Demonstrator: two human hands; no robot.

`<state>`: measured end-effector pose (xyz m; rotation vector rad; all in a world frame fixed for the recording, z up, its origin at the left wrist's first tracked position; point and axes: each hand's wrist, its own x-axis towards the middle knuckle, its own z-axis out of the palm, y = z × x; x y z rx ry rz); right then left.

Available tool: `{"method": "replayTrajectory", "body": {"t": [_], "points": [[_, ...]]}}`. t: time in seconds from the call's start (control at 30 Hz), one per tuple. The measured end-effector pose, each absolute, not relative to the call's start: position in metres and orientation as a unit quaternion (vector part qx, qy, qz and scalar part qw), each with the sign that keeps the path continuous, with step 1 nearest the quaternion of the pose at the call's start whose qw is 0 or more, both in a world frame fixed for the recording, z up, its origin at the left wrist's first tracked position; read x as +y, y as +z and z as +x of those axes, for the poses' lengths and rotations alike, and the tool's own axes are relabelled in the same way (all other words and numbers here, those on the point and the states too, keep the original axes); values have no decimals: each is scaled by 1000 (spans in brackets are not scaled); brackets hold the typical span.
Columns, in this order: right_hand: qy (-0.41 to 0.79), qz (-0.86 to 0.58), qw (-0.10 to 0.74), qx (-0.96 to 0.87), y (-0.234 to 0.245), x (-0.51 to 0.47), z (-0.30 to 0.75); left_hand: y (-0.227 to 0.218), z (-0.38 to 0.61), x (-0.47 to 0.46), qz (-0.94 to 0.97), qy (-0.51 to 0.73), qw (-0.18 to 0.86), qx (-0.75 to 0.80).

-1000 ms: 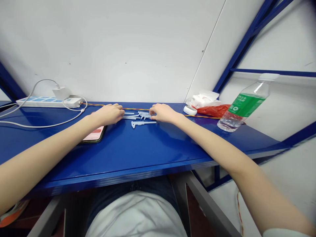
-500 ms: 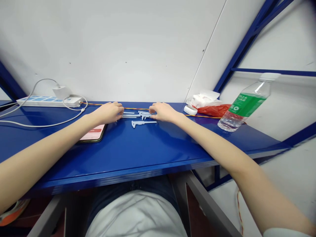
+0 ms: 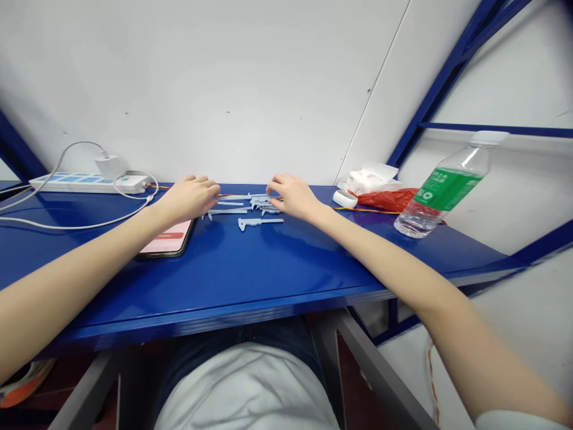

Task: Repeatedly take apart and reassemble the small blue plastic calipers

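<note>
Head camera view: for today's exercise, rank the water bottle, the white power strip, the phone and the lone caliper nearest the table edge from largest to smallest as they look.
1. Water bottle and white power strip: similar in length, too close to rank.
2. Phone: partly hidden by the left forearm.
3. Plastic caliper: smallest.

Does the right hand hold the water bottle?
No: the right hand is at the pale plastic calipers, well apart from the water bottle.
</note>
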<state>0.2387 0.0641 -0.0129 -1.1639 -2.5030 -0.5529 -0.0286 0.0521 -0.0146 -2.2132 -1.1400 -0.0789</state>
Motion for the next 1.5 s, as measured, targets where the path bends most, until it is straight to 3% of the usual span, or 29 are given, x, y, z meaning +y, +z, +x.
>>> {"method": "replayTrajectory", "body": {"t": [0.73, 1.13, 1.5], "points": [[-173, -334, 156, -913, -19, 52, 224, -14, -13, 36, -887, -72, 311, -332], [-224, -315, 112, -916, -21, 48, 220, -12, -4, 25, -875, -29, 335, -348], [-214, -318, 121, -916, -18, 43, 215, -12, -1, 21, -870, -59, 327, -364]]}}
